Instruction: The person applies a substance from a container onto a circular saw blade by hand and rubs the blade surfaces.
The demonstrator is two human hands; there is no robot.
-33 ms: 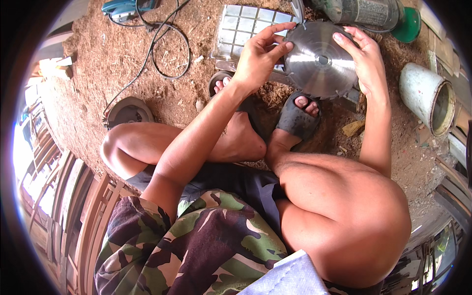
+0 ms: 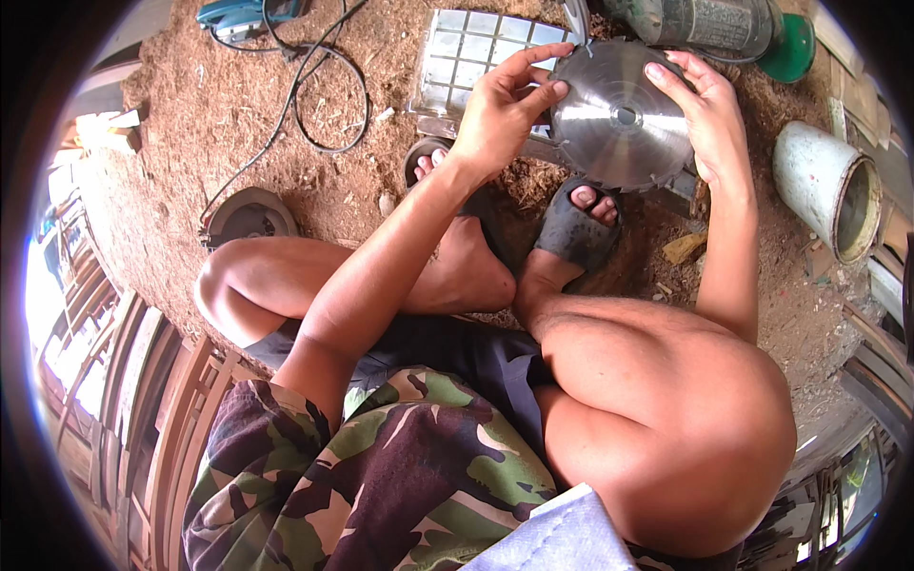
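A round, toothed circular saw blade (image 2: 624, 147) with a small centre hole is held tilted over the ground, its grey face toward me. At its upper left edge, my left hand (image 2: 509, 105) is closed, thumb and forefinger pinching the rim. My right hand (image 2: 709, 109) grips the right edge, thumb on the face and fingers partly hidden behind. A silvery panel with a dark grid (image 2: 457, 71) lies behind my left hand. Beyond the blade sits a dark green cylindrical machine body (image 2: 714, 29) with a bright green end. What supports the blade from below, if anything, is hidden.
My sandalled feet (image 2: 581, 233) are just below the blade. A dirty white bucket (image 2: 809, 176) lies tipped at right. On the sawdust-covered ground at left are a blue power tool (image 2: 243, 17), its looped black cord (image 2: 333, 147) and a dark disc-shaped thing (image 2: 249, 217). Wood strips (image 2: 143, 400) stand lower left.
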